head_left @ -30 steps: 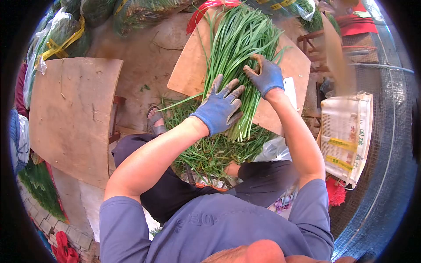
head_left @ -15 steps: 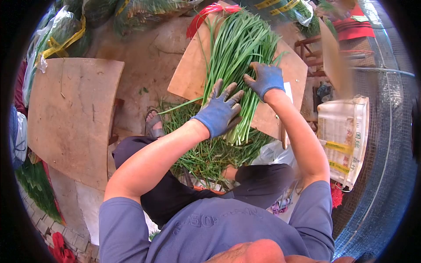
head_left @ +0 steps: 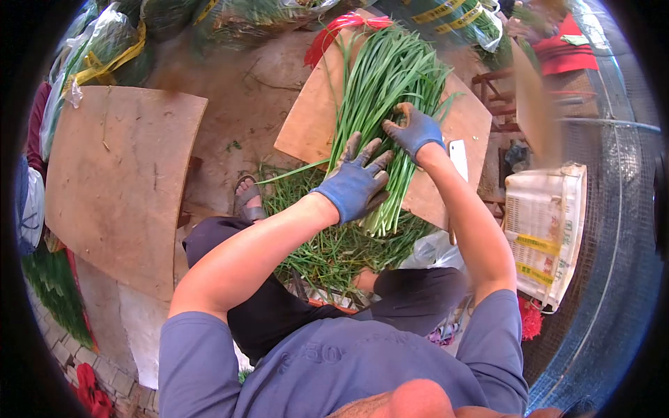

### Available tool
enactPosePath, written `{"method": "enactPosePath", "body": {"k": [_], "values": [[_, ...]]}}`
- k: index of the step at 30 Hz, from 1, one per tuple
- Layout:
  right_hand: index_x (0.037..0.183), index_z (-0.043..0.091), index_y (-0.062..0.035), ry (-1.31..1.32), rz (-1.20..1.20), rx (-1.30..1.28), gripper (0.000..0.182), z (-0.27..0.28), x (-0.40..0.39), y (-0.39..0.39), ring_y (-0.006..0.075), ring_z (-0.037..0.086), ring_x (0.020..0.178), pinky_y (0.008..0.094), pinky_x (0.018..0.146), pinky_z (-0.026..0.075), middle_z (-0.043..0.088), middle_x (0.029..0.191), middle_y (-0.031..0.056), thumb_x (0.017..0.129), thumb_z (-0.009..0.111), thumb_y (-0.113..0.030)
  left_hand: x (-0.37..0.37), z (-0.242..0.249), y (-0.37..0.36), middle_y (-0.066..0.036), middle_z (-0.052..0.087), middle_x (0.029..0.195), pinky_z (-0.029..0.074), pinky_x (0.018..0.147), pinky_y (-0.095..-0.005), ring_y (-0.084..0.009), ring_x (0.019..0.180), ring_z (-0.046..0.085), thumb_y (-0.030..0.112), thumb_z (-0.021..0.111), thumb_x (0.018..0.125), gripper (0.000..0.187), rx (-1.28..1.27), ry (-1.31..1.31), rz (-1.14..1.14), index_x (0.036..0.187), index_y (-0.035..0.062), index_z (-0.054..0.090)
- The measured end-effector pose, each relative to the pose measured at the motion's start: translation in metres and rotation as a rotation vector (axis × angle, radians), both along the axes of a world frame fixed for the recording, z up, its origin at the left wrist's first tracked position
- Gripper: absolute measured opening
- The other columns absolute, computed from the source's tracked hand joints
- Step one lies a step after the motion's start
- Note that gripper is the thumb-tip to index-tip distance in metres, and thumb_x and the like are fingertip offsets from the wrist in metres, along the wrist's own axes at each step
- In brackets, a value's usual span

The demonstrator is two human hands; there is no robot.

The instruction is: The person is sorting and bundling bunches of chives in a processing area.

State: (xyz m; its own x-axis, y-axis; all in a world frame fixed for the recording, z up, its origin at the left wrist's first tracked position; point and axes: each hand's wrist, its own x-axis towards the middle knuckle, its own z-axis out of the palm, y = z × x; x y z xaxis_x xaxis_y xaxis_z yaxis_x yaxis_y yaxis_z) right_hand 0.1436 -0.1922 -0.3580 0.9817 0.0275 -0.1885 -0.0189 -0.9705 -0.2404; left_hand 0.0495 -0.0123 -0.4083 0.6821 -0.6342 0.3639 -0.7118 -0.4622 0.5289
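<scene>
A large bundle of long green leafy stalks point(head_left: 390, 76) lies on a wooden board point(head_left: 306, 122), pale stem ends toward my lap. My left hand point(head_left: 353, 180), in a blue glove with dark fingers, rests on the lower left part of the stalks with its fingers spread. On the bundle's right side is my right hand point(head_left: 416, 129), gloved alike, its thumb and fingers curved and apart, touching the outer stalks. A knife point(head_left: 458, 160) with a pale blade lies on the board beside my right forearm, partly hidden by it. Red ribbon point(head_left: 341, 31) lies at the board's far end.
Loose green trimmings point(head_left: 327, 261) cover the ground below the board. Another wooden board point(head_left: 122, 181) stands at the left. A white woven sack point(head_left: 543, 223) is at the right, beside dark netting point(head_left: 613, 265). Bagged greens point(head_left: 111, 42) lie at the back left.
My right hand has shifted slightly left along the stalks, and its fingers are more curved. My left hand remains spread on the bundle. The whole view has shifted a little.
</scene>
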Motion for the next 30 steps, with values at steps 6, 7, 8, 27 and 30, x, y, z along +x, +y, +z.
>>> {"method": "enactPosePath", "body": {"k": [6, 7, 8, 27, 30], "values": [[0.112, 0.063, -0.0025, -0.014, -0.119, 0.21, 0.045, -0.018, 0.005, -0.009, 0.0253, 0.067, 0.09, 0.0347, 0.082, 0.051, 0.07, 0.099, 0.0167, 0.083, 0.073, -0.034, 0.0, -0.001, -0.001, -0.017, 0.047, 0.144, 0.008, 0.117, -0.0636, -0.0418, 0.141, 0.03, 0.035, 0.058, 0.091, 0.028, -0.001, -0.005, -0.004, 0.095, 0.0076, 0.064], [0.11, 0.063, -0.0015, -0.03, -0.12, 0.262, 0.044, -0.021, 0.007, -0.01, 0.0244, 0.067, 0.089, 0.0343, 0.082, 0.051, 0.07, 0.098, 0.0168, 0.083, 0.073, -0.034, 0.0, -0.002, -0.001, -0.017, 0.047, 0.144, 0.007, 0.117, -0.0636, -0.0419, 0.141, 0.03, 0.035, 0.057, 0.091, 0.028, -0.002, -0.01, -0.003, 0.095, 0.0077, 0.064], [0.107, 0.064, -0.0006, -0.008, -0.13, 0.272, 0.042, -0.024, 0.01, -0.013, 0.0246, 0.067, 0.087, 0.0345, 0.08, 0.051, 0.07, 0.095, 0.0161, 0.083, 0.073, -0.033, 0.0, -0.003, -0.001, -0.017, 0.047, 0.144, 0.007, 0.117, -0.0637, -0.0421, 0.141, 0.03, 0.035, 0.057, 0.091, 0.028, -0.002, -0.016, -0.002, 0.095, 0.0077, 0.064], [0.091, 0.059, -0.0116, 0.117, -0.48, 1.973, 0.017, 0.041, -0.03, -0.002, 0.0078, 0.028, 0.051, 0.0257, 0.055, 0.029, 0.029, 0.057, -0.0063, 0.096, 0.063, -0.028, -0.004, -0.013, -0.002, -0.016, 0.046, 0.145, 0.006, 0.119, -0.0583, -0.03, 0.142, 0.034, 0.036, 0.058, 0.09, 0.038, 0.045, 0.004, -0.006, 0.111, 0.0056, 0.064], [0.089, 0.06, -0.0119, 0.352, 0.001, 1.688, 0.02, 0.086, -0.067, 0.015, 0.011, 0.038, 0.056, 0.0272, 0.06, 0.036, 0.042, 0.064, -0.0027, 0.099, 0.056, -0.029, -0.004, -0.014, -0.004, -0.015, 0.046, 0.145, 0.006, 0.12, -0.0576, -0.0299, 0.142, 0.034, 0.038, 0.057, 0.09, 0.041, 0.042, -0.007, -0.002, 0.113, 0.0053, 0.064]]}}
